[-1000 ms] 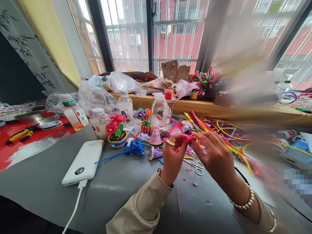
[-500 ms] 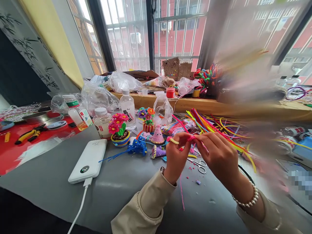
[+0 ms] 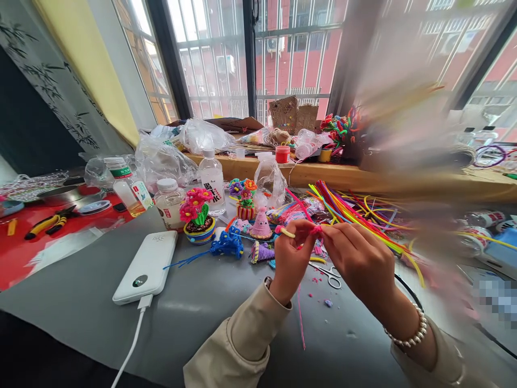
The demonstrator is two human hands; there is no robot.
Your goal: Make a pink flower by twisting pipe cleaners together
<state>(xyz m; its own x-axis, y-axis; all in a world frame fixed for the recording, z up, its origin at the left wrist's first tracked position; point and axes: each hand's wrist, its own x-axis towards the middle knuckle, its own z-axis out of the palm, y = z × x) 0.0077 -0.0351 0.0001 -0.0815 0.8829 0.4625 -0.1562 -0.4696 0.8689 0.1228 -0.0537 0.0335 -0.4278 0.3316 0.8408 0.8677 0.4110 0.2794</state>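
Over the grey table, my left hand [image 3: 293,258] and my right hand [image 3: 359,258] meet at the fingertips, both pinching a small pink pipe-cleaner piece [image 3: 317,229]. A pale yellow loop with a pink end [image 3: 286,232] shows by my left fingers. One thin pink strand [image 3: 301,320] hangs below my left hand. Scissors [image 3: 333,278] lie just under the hands, partly hidden by them. Close to my left hand are a purple cone [image 3: 262,251], a pink cone figure [image 3: 261,226] and a blue pipe-cleaner piece [image 3: 227,242]. Pink scraps lie scattered nearby.
Colourful pipe cleaners [image 3: 363,229] lie behind my right hand. A flower pot [image 3: 200,231], bottles [image 3: 212,183] and a corded white power bank [image 3: 147,267] stand or lie to the left. Pliers [image 3: 52,222] rest on red cloth. Blur covers the right side.
Both hands stay at the same spot, pinching the pink piece. Only slight shifts of the fingers and right wrist show.
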